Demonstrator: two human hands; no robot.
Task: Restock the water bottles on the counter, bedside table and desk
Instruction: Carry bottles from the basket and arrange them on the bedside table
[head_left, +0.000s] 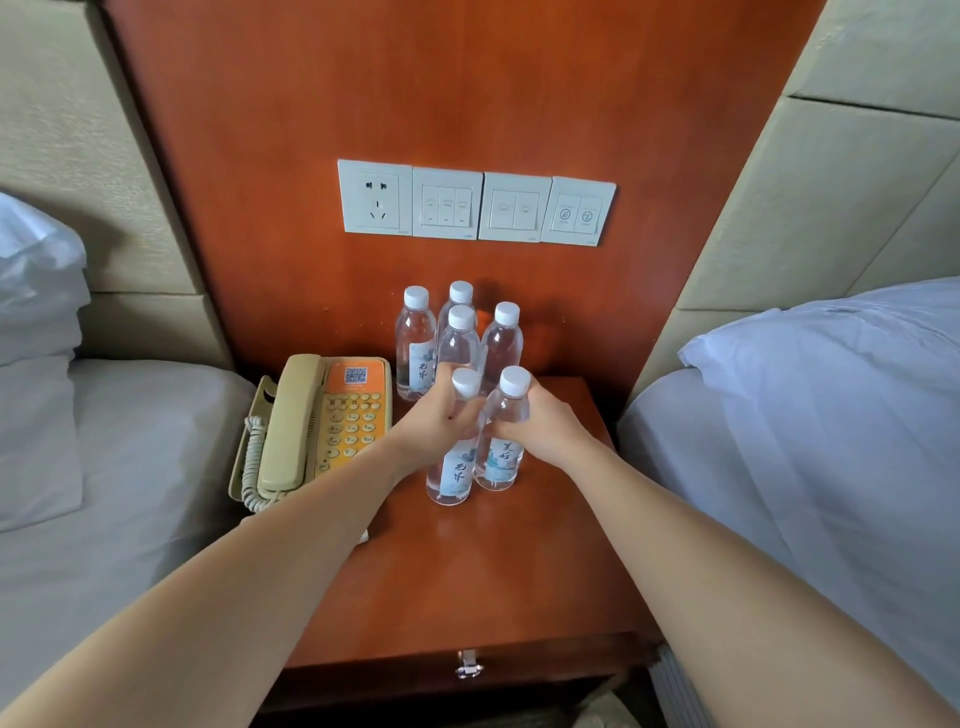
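Several clear water bottles with white caps stand on the reddish wooden bedside table (493, 566). My left hand (441, 415) grips the neck of the front left bottle (452, 475), which stands upright on the tabletop. My right hand (540, 421) grips the neck of the front right bottle (501, 465), right beside the first. Behind them a cluster of bottles (415, 345) stands close to the wooden wall panel, untouched.
A beige telephone (317, 426) with an orange keypad sits on the table's left side. Beds with white linen (810, 426) flank the table on both sides. A socket and switch panels (475, 205) are on the wall above. A drawer handle (469, 665) shows at the front.
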